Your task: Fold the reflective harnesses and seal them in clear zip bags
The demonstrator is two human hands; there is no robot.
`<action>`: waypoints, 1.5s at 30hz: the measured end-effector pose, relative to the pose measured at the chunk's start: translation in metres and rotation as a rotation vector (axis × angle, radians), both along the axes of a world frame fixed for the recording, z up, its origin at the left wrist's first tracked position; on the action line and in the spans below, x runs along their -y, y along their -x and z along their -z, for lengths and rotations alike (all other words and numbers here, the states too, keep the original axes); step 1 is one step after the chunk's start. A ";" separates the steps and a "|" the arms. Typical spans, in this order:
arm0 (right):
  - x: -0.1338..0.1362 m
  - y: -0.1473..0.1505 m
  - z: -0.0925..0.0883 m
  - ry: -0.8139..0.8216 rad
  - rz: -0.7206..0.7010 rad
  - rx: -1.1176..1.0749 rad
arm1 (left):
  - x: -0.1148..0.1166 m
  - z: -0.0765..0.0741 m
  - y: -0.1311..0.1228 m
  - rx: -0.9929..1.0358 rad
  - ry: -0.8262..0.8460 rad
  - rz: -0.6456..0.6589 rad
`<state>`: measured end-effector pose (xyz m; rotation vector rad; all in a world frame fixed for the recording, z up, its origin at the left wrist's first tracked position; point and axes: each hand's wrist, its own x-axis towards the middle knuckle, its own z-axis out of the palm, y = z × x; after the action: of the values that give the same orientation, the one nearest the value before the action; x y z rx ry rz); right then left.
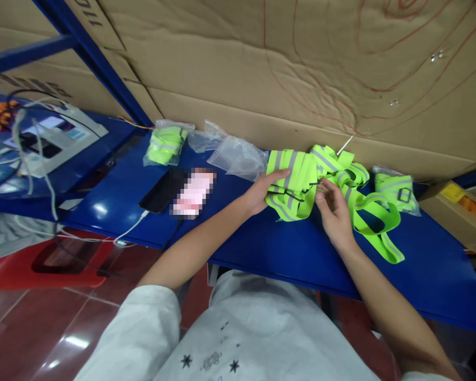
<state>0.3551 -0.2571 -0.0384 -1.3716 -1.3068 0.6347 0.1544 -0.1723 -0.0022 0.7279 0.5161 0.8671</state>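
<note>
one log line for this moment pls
left hand: grip on neon strap bundle | right hand: pinching its edge | surface: blue table | nearby: phone, bagged straps

A pixelated pink patch [192, 194] covers part of the flat black phone [158, 191], so its screen cannot be read. The left hand [262, 193] has its fingers hidden under the folded fluorescent yellow-green reflective strap bundle [297, 180]. The thin dark piece [316, 183] at the right hand [335, 211] is too small to identify. The brown cardboard box [456, 211] runs off the right edge.
</note>
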 end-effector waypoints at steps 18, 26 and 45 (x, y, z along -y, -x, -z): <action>0.009 0.004 0.011 0.038 0.115 0.356 | 0.023 0.013 -0.014 -0.118 0.077 0.126; 0.011 0.018 0.004 0.097 -0.104 0.042 | 0.007 0.008 -0.010 0.073 0.031 -0.041; 0.013 0.040 -0.020 0.634 -0.292 -0.953 | 0.008 0.026 -0.009 -0.370 -0.903 -0.162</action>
<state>0.3155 -0.2702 -0.0180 -1.0832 -0.5188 1.7518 0.1630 -0.1802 -0.0279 1.7116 0.5032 1.1275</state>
